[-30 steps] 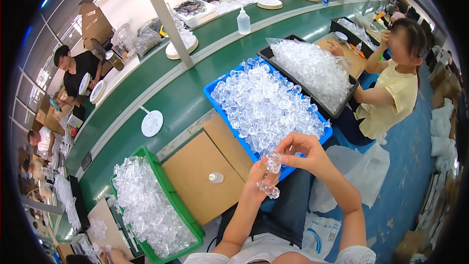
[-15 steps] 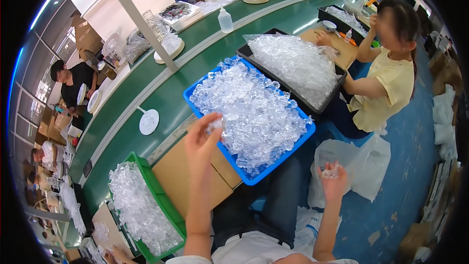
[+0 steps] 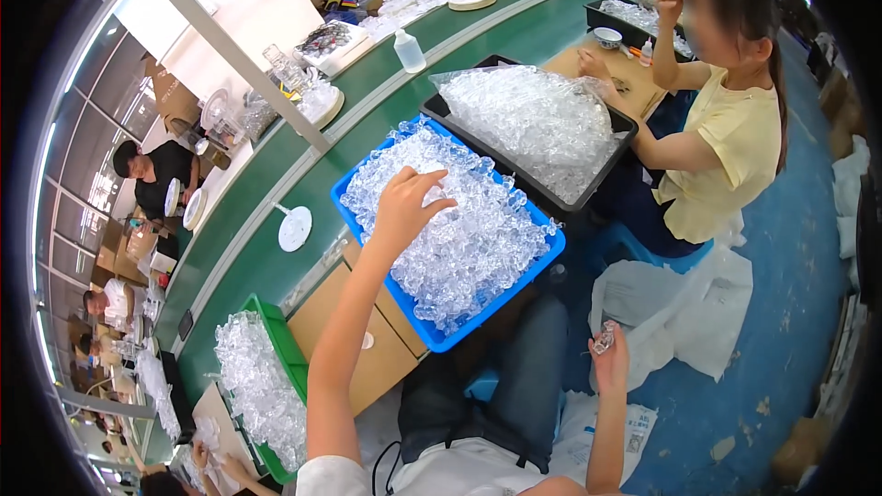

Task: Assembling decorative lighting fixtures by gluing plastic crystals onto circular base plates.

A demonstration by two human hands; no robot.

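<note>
My left hand (image 3: 409, 209) is over the left part of a blue bin (image 3: 471, 332) heaped with small clear plastic pieces (image 3: 459, 239). Its thumb and forefinger are spread, with nothing visible between them. Off to the right, beyond the bin and above the floor, my right hand (image 3: 609, 369) is closed around a small clear plastic piece (image 3: 604, 340); I cannot tell whether there is more than one. The blue bin stands tilted in front of me, its near corner over my legs.
A black tray (image 3: 574, 206) of clear pieces adjoins the bin. At left, a green bin (image 3: 292, 363) holds more, beside cardboard (image 3: 322, 312). A white disc (image 3: 295, 229) and a squeeze bottle (image 3: 410, 52) stand on the green table. A co-worker (image 3: 726, 138) sits at right, near white plastic bags (image 3: 680, 308).
My left hand has moved further over the blue bin and its fingers have opened; the clear piece they held is gone. My right hand still holds its piece. The co-worker's hand has risen.
</note>
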